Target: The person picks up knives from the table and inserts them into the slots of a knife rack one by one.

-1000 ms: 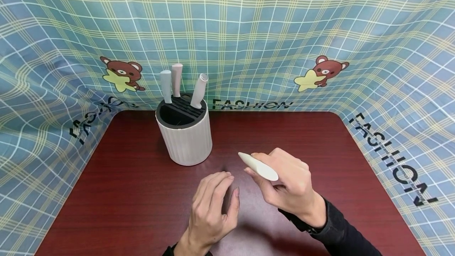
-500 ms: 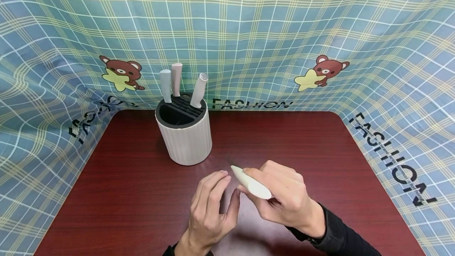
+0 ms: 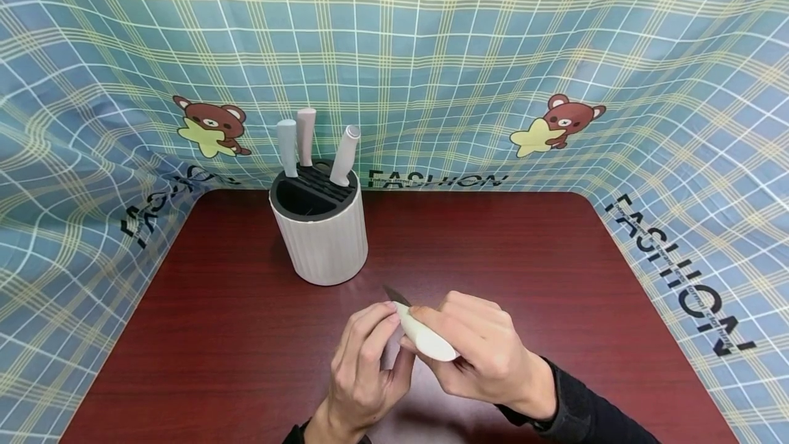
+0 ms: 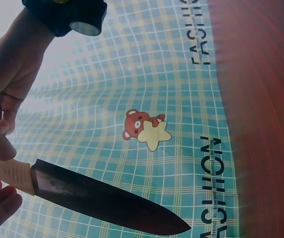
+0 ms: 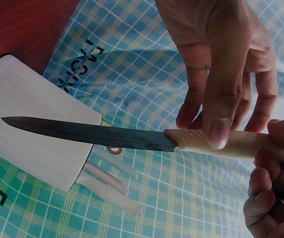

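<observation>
A kitchen knife with a cream handle points away from me, held in my right hand, whose fingers and thumb grip the handle. Its dark blade shows at full length in the right wrist view. My left hand has loosely bent fingers right at the front of the handle, near where the blade begins. From the right wrist, the left thumb overlaps the handle while the other left fingers are on its far side. In the left wrist view the blade extends beyond the left fingertips.
A white ribbed knife block with a black slotted top stands at the back left of the red-brown table. Several knife handles in pale blue, pink and off-white rise from it. A checked cloth surrounds the table's back and sides.
My right hand has brought the knife left and toward me, up to the left fingertips. More of the blade shows now in the head view. The left hand has hardly moved.
</observation>
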Tool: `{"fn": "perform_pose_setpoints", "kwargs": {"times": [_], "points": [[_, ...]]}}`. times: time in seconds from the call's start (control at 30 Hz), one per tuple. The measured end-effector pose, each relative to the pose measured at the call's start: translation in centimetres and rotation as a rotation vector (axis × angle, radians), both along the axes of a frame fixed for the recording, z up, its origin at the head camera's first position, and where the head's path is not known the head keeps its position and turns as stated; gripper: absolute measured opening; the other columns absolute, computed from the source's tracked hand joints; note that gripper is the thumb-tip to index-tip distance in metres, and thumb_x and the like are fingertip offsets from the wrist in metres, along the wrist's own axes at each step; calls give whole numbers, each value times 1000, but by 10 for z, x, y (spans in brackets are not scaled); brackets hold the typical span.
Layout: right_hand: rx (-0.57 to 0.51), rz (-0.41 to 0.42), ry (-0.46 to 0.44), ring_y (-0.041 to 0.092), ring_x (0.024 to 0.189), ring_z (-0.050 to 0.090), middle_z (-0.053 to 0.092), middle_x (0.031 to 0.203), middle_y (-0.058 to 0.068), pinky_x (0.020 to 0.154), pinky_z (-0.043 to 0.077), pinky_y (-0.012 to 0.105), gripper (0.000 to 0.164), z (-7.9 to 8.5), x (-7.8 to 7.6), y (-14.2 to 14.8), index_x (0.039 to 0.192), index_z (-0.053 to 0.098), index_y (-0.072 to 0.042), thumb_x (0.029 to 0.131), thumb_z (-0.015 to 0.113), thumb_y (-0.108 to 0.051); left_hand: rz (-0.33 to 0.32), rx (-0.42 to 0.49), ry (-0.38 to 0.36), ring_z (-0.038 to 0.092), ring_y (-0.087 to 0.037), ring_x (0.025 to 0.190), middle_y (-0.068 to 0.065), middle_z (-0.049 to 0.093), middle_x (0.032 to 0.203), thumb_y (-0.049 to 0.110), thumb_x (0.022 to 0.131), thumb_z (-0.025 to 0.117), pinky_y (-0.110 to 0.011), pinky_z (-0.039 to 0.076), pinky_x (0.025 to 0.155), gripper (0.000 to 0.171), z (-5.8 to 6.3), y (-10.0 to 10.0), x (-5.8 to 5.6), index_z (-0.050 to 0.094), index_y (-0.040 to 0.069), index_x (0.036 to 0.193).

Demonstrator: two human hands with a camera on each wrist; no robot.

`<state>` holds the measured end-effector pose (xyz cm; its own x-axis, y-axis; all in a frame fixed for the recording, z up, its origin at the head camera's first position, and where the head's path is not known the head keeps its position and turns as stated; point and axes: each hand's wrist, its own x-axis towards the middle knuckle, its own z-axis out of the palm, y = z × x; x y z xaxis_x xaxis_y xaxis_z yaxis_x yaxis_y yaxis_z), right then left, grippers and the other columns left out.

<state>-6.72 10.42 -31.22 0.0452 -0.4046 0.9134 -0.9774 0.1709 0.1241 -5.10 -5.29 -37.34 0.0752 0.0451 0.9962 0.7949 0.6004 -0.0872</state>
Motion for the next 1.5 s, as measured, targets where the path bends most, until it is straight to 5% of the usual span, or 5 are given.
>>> {"fn": "perform_pose_setpoints", "kwargs": {"times": [0.37, 0.77, 1.1, 1.5], "points": [[36, 14, 42, 4, 50, 37, 50, 59, -3, 50, 28, 10, 18, 5, 3, -5, 87, 65, 7, 95, 62, -8, -30, 24, -13, 66, -29, 69, -24, 65, 82, 9, 98, 64, -26, 57, 65, 24, -5, 0, 1, 59, -12, 88], [62, 21, 27, 3, 53, 41, 53, 63, -3, 53, 34, 11, 16, -10, 2, -3, 94, 69, 8, 92, 59, -4, -52, 32, 7, 66, -28, 68, -23, 65, 79, 6, 98, 63, -25, 58, 65, 23, -4, 0, 1, 61, -14, 87], [27, -19, 1, 1, 50, 37, 52, 60, -6, 51, 30, 9, 20, -14, 2, -5, 94, 70, 7, 95, 67, -12, -57, 21, 19, 65, -28, 66, -24, 67, 79, 5, 98, 63, -25, 57, 62, 24, -2, 0, 0, 64, -17, 89], [-55, 51, -49, 0, 50, 42, 58, 63, -2, 50, 33, 7, 24, -5, 3, -6, 91, 68, 8, 92, 70, -15, -44, 14, 61, 67, -27, 65, -23, 68, 77, 4, 97, 64, -26, 59, 62, 21, 10, -3, -6, 65, -16, 89]]}}
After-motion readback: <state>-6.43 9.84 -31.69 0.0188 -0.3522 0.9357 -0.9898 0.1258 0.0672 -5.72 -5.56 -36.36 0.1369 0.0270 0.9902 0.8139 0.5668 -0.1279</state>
